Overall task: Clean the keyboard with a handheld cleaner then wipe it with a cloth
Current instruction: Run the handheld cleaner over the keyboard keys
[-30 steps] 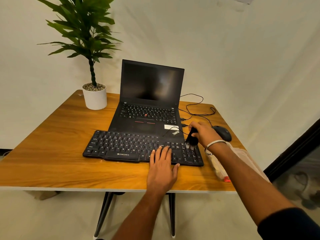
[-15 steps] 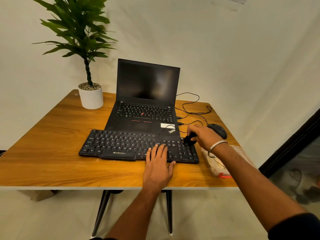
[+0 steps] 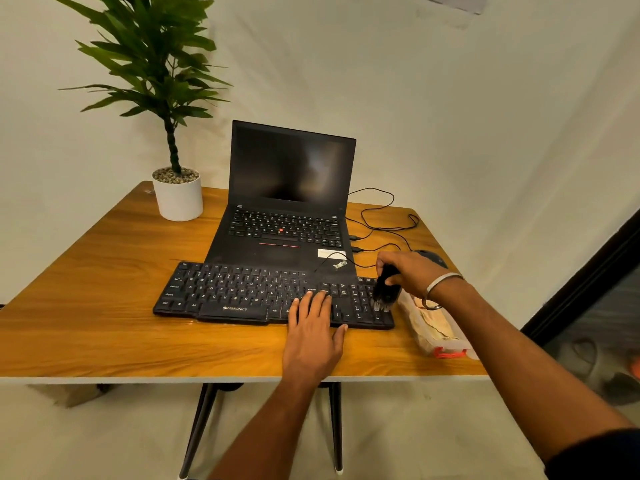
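The keyboard [image 3: 270,296] lies flat on the desk [image 3: 104,306], directly in front of the open laptop [image 3: 287,209], its long axis running left to right across the person's view. The right hand [image 3: 412,275] holds the handheld cleaner [image 3: 385,287], fingers curled round the dark upper body; this grip is closed on the tool, which stands roughly upright with its pale bristle end down on the number-pad keys at the keyboard's right end. The left hand [image 3: 313,332] lies flat and open, fingers straight, pressing on the keys near the front edge just right of centre; it holds nothing and appears to steady the board. The governing relation: nearly the whole uncleaned length of the keyboard extends leftward from the cleaner, along the long axis, so the next strokes should, in my judgement, travel left, row by row. The left hand sits in that path and is the nearer one to the middle keys; it would need to shift. A clear packet [image 3: 433,327] holding what looks like a folded cloth lies just right of the keyboard, nearest the right hand; wiping is not yet begun.
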